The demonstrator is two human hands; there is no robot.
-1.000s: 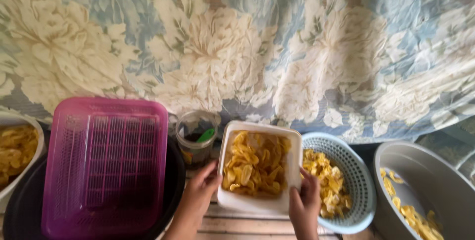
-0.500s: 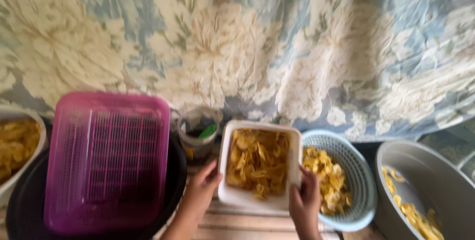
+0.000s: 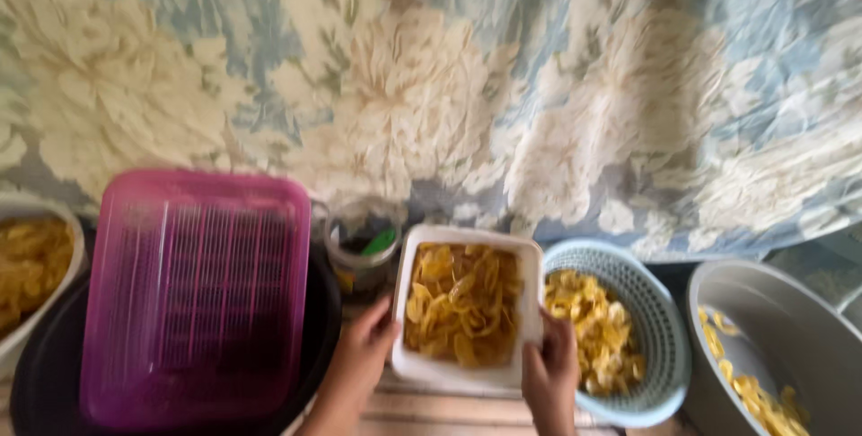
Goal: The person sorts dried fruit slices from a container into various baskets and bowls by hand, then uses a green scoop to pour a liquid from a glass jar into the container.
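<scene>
Two hands hold a white square plastic tub (image 3: 467, 310) full of yellow banana chips (image 3: 462, 301). The left hand (image 3: 364, 351) is closed on the tub's left side, with the thumb up by the rim. The right hand (image 3: 549, 364) is closed on the right side near the front corner. The tub sits low in the middle, over the slatted wooden counter (image 3: 431, 409), and I cannot tell if it rests on the wood or is held just above it. Just to its right, touching or nearly touching, is a round light blue plastic basket (image 3: 660, 328) with more chips in it. To the left is a pink plastic crate with slots (image 3: 193, 297) lying on a big black round tray (image 3: 45, 382), and a small clear jar with something green inside (image 3: 359, 252) stands behind the tub's left corner. A grey round basin (image 3: 781, 328) with a few chips is at the far right, and a white bowl of chips (image 3: 31, 265) at the far left. A flowery blue and cream cloth (image 3: 431, 86) hangs behind. To do this well, I think both hands should grip evenly and keep the tub level, so no chips slide over the rim, and stay clear of the jar.
</scene>
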